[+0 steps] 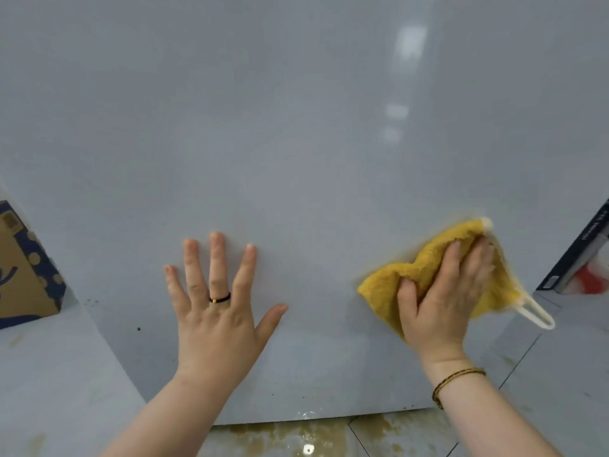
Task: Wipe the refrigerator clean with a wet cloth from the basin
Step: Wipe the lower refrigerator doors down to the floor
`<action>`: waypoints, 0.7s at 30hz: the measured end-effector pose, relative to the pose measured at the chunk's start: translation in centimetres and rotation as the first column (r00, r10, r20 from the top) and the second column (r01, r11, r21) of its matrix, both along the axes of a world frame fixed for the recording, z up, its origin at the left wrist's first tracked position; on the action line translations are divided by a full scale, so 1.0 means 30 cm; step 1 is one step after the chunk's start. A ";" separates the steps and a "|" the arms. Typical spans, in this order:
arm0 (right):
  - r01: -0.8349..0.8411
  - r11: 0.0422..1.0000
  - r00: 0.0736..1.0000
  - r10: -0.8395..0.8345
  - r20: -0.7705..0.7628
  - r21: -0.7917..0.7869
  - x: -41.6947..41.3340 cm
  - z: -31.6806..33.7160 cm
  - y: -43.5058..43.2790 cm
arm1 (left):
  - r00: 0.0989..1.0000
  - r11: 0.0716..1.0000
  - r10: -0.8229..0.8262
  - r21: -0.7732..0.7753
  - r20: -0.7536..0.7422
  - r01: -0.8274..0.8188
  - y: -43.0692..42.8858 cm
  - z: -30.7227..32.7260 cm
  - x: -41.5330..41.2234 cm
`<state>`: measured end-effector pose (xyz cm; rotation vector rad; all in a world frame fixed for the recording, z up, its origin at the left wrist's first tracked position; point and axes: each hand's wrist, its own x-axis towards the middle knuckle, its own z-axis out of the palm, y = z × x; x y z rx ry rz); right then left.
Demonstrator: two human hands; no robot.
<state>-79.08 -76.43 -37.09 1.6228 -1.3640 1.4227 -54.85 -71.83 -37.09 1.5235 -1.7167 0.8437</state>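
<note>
The refrigerator's pale grey side (296, 143) fills most of the view. My left hand (217, 305) lies flat against it with fingers spread, a dark ring on one finger. My right hand (445, 291) presses a yellow cloth (385, 288) onto the surface at the lower right, fingers curled into the bunched fabric. A white hanging loop (537, 315) sticks out of the cloth to the right. A few small dark specks mark the panel low down.
A brown and blue cardboard box (23, 268) stands at the left edge. At the right edge is a dark box (580, 258) with red and white print. The tiled floor (296, 437) below shows brownish wet stains.
</note>
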 end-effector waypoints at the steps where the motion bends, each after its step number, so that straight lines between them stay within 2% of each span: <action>1: -0.010 1.000 1.000 0.010 -0.007 -0.029 -0.023 0.055 -0.012 | 1.000 1.000 0.003 -0.005 -0.007 -0.003 -0.001 -0.001 -0.003; 5: 0.015 0.995 0.996 -0.006 0.091 -0.099 -0.059 0.181 -0.057 | 0.998 1.000 0.005 -0.013 -0.061 -0.005 -0.011 -0.008 -0.032; 7: 0.039 0.995 0.992 -0.027 0.125 -0.092 -0.049 0.110 -0.059 | 0.996 1.000 0.005 -0.016 -0.084 -0.006 -0.013 -0.013 -0.042; 9: 0.051 0.999 0.984 -0.047 0.174 -0.019 -0.038 -0.019 -0.038 | 0.996 1.000 -0.001 -0.023 -0.090 -0.001 -0.016 -0.015 -0.047; 11: 0.048 0.996 0.982 -0.061 0.177 0.080 -0.037 -0.136 -0.004 | 0.995 1.000 -0.015 -0.017 -0.098 0.013 -0.017 -0.014 -0.046; 13: 0.024 0.993 0.987 -0.042 0.154 0.114 -0.052 -0.185 0.017 | 0.994 1.000 -0.012 -0.006 -0.109 0.012 -0.014 -0.011 -0.049; 15: -0.012 0.995 0.984 -0.006 0.179 0.101 -0.070 -0.125 0.014 | 0.993 1.000 0.003 0.013 -0.118 -0.001 -0.009 -0.005 -0.055; 17: -0.024 1.000 0.976 0.019 0.215 0.017 -0.090 0.004 -0.009 | 0.991 1.000 0.010 0.024 -0.135 -0.007 -0.007 -0.002 -0.057; 21: 0.047 0.995 0.961 -0.020 0.275 -0.092 -0.154 0.220 -0.064 | 0.990 1.000 -0.004 0.020 -0.144 0.007 -0.007 -0.003 -0.061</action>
